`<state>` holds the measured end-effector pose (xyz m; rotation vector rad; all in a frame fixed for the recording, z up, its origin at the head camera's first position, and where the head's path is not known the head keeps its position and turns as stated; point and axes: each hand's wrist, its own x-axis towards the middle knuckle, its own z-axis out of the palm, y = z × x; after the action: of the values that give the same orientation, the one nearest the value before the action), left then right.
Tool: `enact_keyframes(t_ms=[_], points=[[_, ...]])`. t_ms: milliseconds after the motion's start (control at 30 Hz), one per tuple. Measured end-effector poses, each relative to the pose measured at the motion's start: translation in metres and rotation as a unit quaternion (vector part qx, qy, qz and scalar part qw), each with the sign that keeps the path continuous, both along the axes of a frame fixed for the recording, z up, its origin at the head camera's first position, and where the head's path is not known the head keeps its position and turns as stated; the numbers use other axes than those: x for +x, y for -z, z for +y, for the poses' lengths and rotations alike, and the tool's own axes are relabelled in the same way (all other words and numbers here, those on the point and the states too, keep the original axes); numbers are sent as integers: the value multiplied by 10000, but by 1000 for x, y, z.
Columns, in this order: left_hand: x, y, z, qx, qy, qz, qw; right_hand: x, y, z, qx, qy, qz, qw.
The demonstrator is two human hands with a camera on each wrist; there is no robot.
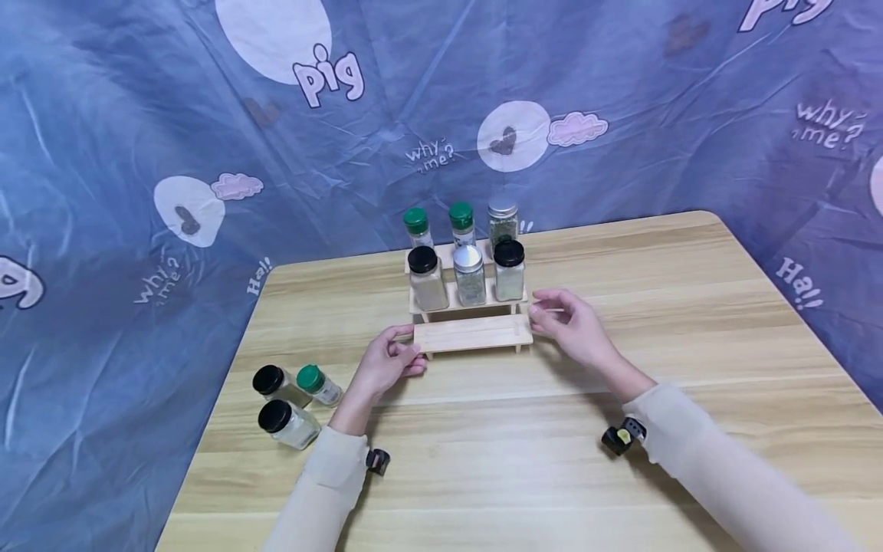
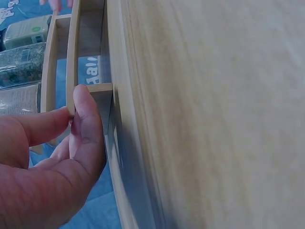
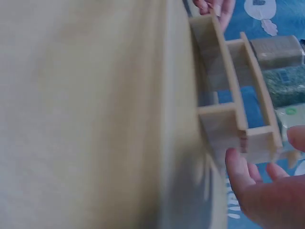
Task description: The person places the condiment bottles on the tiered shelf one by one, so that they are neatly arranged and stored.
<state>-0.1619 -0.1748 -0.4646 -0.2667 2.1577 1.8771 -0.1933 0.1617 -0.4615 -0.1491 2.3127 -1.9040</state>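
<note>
A tiered wooden spice rack [image 1: 473, 334] stands on the table, its low front step bare. My left hand [image 1: 382, 364] pinches the left end of that step between thumb and fingers, as the left wrist view also shows. Beside the right end is my right hand [image 1: 572, 326]; in the right wrist view a fingertip [image 3: 233, 160] is at the step's end, with the thumb apart from it. Along the middle step are a black-capped jar [image 1: 429, 287], a silver-capped jar [image 1: 471, 284] and another black-capped jar [image 1: 510, 282]. Behind them are two green-capped bottles [image 1: 461, 216] and a silver-capped jar [image 1: 503, 222].
At the table's left side stand a black-capped jar [image 1: 269, 381], a green-capped bottle [image 1: 320, 385] and a second black-capped jar [image 1: 288, 424]. A blue printed cloth [image 1: 386, 100] hangs behind the wood-grain table [image 1: 497, 460], close to the rack's back.
</note>
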Motion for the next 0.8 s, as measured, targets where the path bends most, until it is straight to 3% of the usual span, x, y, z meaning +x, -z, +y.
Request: enact_keyframes(t_ms=[233,333,533,700,800], points=[[7,-2,2,-362,164,71,9992,12,20,-8,-677,-444,-538,9953],[12,-6,2,-881,289,242,9954,14,25,-9,-985,-454,-646,9920],[27,-19,-2,-2170,484,879,9710,12,33,-8,-1190,-387,-705,9896],[46,-39,-16,-2347,350,1592,9583,10,37,-5,-1290,-360,-711,9884],[61,-52,-31,-2467,-1,2114,9458,9,38,-4,-1383,-393,-708,9871]])
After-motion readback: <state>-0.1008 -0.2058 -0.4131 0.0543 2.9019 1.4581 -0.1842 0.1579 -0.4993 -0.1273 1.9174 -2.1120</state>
